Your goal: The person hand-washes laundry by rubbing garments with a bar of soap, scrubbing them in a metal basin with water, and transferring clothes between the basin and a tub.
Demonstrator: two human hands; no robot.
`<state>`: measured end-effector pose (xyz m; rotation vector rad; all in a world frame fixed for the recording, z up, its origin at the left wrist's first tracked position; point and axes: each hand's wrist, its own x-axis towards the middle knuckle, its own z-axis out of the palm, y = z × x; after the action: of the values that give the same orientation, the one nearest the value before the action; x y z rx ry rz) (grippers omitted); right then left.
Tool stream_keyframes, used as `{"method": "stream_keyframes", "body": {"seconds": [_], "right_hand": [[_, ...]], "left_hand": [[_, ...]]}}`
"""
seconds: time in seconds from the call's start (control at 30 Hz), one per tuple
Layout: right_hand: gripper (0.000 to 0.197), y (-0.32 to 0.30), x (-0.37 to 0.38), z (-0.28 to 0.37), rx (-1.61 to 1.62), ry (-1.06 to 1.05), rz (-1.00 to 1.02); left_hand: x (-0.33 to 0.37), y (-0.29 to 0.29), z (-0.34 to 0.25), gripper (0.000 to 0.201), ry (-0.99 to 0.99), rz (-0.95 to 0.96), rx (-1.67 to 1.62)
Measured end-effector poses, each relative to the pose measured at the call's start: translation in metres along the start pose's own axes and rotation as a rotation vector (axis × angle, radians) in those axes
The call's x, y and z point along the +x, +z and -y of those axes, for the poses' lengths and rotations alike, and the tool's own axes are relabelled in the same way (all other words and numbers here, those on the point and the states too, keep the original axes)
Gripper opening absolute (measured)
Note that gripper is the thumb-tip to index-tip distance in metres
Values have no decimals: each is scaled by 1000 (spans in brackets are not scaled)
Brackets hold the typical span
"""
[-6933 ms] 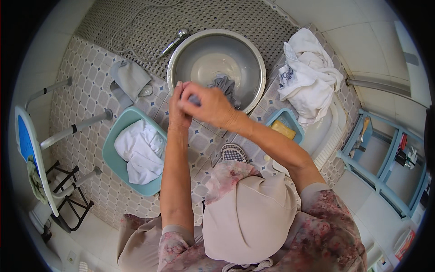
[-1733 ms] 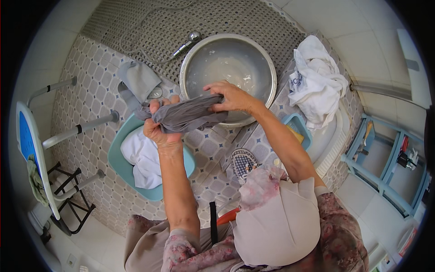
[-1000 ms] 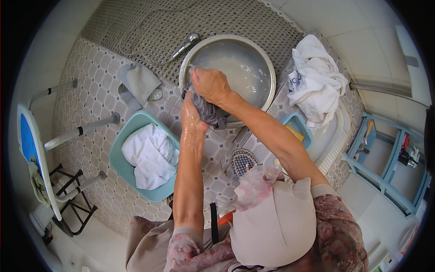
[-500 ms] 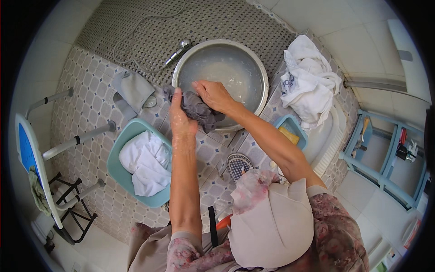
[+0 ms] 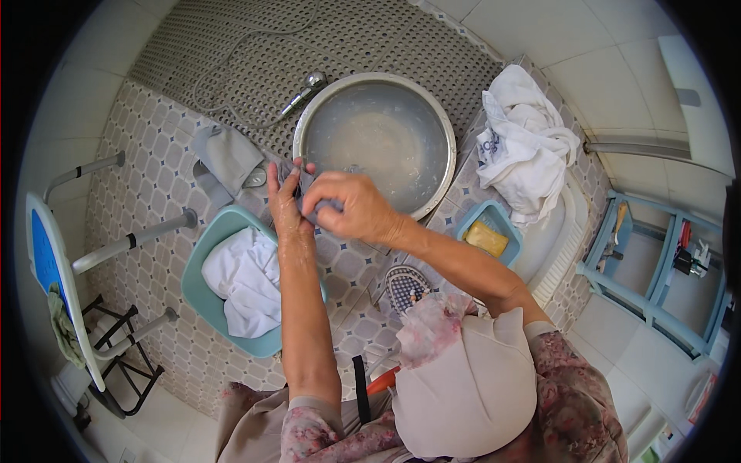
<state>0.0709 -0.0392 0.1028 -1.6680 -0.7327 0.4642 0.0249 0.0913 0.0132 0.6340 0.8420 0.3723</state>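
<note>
A bunched grey cloth [image 5: 305,179] is between my two hands at the near left rim of a metal basin [image 5: 444,177], which holds cloudy water. My left hand [image 5: 289,202] is upright along the cloth's left side and holds it, with its wet fingers pointing up. My right hand [image 5: 356,207] is curled into a fist on the cloth, knuckles turned left. Most of the cloth is hidden by the fingers. Just below my left hand stands a teal tub [image 5: 202,301] with white cloth [image 5: 245,282] in it.
A shower head [image 5: 312,79] with its hose lies left of the basin on a perforated mat [image 5: 363,38]. Grey cloths [image 5: 229,158] lie on the tiles. At right are white laundry [image 5: 529,147], yellow soap [image 5: 486,238] in a blue tray, a washboard and a blue rack [image 5: 656,309].
My hands and the grey cloth have moved left and slightly down, off the basin's edge. The cloth is bunched smaller, and my right hand has closed on it. The soap now shows more fully.
</note>
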Motion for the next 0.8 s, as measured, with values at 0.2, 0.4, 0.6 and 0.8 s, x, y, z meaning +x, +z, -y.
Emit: {"method": "stream_keyframes", "body": {"seconds": [0.2,0.4,0.6,0.8], "right_hand": [[21,44,3,-17,-535,-301,-113],[26,-32,40,-73,-643,314,-210],[24,37,-3,-6,-435,-146,-158],[37,-27,53,-93,-704,271,-191]], "left_hand": [[3,-3,21,24,-484,37,-183],[-24,54,43,29,-312,32,243],[-9,-34,46,31,188,414,263],[-42,38,11,42,-414,49,-14]]}}
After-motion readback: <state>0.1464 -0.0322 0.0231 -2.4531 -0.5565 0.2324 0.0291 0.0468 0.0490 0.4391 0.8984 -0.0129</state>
